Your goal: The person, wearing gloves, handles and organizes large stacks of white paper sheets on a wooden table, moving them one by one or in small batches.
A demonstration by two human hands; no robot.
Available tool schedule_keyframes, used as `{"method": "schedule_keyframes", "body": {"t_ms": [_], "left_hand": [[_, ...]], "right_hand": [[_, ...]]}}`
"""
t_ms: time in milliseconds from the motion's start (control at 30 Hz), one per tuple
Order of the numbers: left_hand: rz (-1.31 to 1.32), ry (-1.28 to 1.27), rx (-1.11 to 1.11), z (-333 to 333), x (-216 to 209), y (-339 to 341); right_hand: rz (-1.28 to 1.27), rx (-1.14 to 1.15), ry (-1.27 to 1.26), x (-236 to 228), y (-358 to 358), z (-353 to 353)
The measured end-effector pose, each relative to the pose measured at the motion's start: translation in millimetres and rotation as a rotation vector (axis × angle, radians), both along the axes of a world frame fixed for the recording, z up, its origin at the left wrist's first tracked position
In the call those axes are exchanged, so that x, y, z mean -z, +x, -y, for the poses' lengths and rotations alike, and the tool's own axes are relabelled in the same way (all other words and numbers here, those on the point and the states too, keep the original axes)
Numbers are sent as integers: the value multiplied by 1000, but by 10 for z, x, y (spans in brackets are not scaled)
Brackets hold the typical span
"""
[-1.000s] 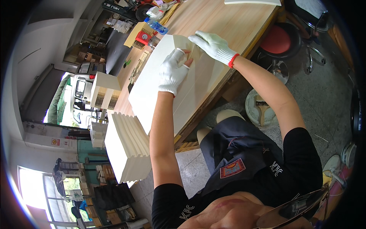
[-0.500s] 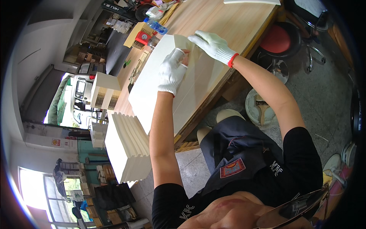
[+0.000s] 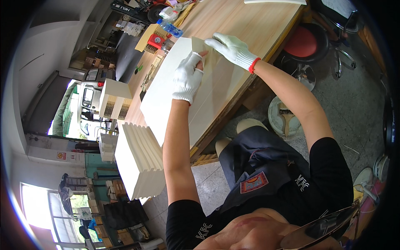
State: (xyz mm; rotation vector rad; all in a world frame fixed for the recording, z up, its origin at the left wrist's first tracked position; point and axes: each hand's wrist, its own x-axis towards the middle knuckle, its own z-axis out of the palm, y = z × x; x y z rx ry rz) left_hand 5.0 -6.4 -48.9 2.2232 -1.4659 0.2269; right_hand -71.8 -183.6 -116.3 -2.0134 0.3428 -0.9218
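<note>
A long white panel (image 3: 166,89) lies along the wooden worktable, its folded-looking end face (image 3: 198,44) towards the far side. My left hand (image 3: 187,79), in a white knit glove with some fingertips bare, rests on the panel, fingers bent over its right edge. My right hand (image 3: 229,48), gloved in white with a red cuff, is held flat with fingers stretched out beside the panel's far right corner. Its fingertips are close to the end face; whether they touch it I cannot make out. The underside of my left fingers is hidden.
The worktable (image 3: 241,21) carries a blue-tinted plastic bottle (image 3: 170,28) and a red box (image 3: 156,41) beyond the panel. Stacked white ridged pieces (image 3: 139,160) stand at the left. A red-seated stool (image 3: 300,41) and a bucket with a brush (image 3: 285,121) are to the right.
My left fingers have shifted slightly on the panel's edge, with a bare fingertip now pointing further out. My right hand stays in nearly the same place.
</note>
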Motion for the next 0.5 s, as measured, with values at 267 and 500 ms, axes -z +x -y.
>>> {"method": "schedule_keyframes", "body": {"t_ms": [267, 500], "left_hand": [[27, 16, 24, -17, -2, -5], [132, 15, 48, 6, 6, -25]], "right_hand": [[45, -12, 16, 34, 13, -13], [39, 49, -45, -5, -34, 14]]}}
